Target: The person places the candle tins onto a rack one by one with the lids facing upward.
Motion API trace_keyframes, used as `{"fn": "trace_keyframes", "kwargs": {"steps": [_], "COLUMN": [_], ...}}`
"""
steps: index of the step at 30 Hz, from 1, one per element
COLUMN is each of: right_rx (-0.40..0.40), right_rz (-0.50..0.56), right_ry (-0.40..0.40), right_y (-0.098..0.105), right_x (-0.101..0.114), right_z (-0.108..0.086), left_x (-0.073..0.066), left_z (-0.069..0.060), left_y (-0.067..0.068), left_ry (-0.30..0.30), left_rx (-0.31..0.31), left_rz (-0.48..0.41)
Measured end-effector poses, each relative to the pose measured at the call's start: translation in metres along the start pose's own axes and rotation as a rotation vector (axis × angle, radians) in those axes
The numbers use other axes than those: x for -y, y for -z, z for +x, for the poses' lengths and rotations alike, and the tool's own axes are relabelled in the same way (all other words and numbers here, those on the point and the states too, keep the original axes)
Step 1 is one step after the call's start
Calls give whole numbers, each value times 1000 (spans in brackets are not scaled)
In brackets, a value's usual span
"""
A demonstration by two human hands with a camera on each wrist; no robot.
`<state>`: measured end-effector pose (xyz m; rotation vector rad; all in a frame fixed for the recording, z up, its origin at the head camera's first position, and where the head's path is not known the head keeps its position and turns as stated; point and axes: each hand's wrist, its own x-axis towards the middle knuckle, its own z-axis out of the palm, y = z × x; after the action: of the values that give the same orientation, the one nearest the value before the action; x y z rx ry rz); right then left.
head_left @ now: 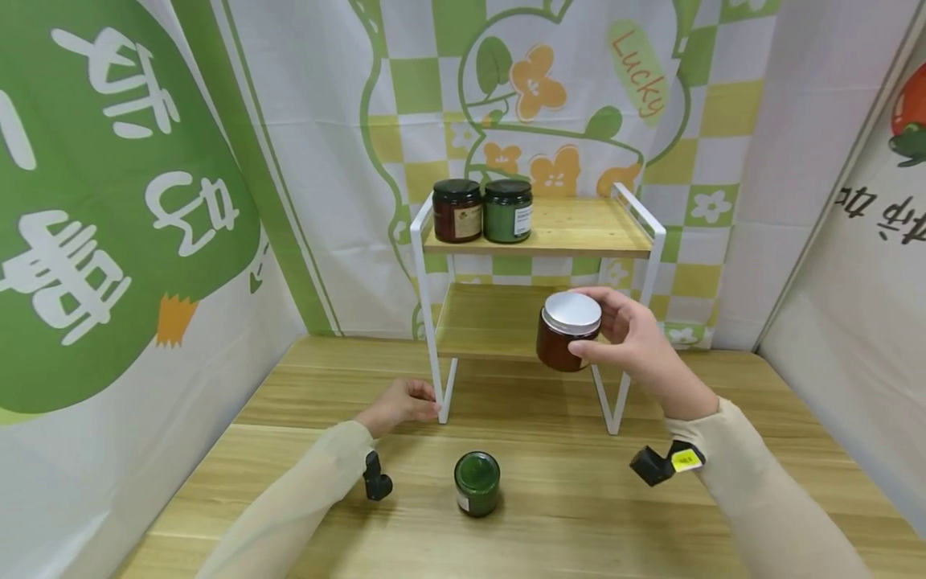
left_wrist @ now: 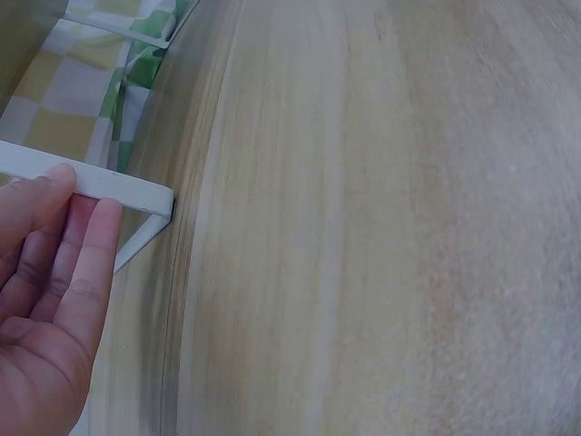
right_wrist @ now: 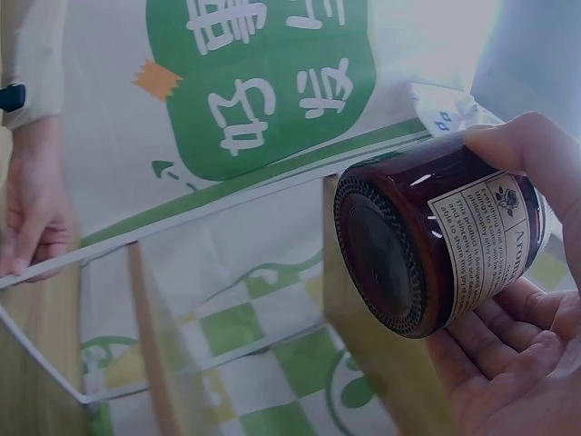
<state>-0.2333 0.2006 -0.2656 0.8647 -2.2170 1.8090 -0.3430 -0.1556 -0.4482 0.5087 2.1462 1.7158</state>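
In the head view my right hand [head_left: 633, 338] grips a brown glass jar [head_left: 557, 346] with a silver lid, held in front of the rack's lower shelf. The right wrist view shows that jar [right_wrist: 381, 245] with its ridged base and a printed label, between thumb and fingers. At the rack's front left foot, my left hand [head_left: 401, 404] pinches the white metal leg [left_wrist: 127, 189], thumb on one side and fingers on the other. The two-tier rack [head_left: 579, 251] has wooden shelves. A green jar [head_left: 477, 484] stands on the table before it.
On the top shelf's left side, a dark brown jar [head_left: 457, 215] and a green jar [head_left: 509, 213] with black lids stand side by side. The wooden table [head_left: 564, 515] carries the rack. Patterned cloth [head_left: 311, 161] hangs behind and at both sides.
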Motion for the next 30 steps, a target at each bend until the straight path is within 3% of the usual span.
{"fn": "trace_keyframes", "kwargs": {"steps": [9, 21, 30], "right_rx": [-49, -128, -199], "right_rz": [56, 178, 133], "right_ry": [37, 56, 45], "right_y": [13, 29, 37], "right_x": [40, 73, 88], "right_z": [32, 72, 103], "left_x": [3, 0, -1], "left_z": [1, 2, 2], "left_y": [2, 0, 0], "left_ry": [-12, 4, 5], "left_rx": [8, -11, -11], "left_rz": [-17, 9, -14]}}
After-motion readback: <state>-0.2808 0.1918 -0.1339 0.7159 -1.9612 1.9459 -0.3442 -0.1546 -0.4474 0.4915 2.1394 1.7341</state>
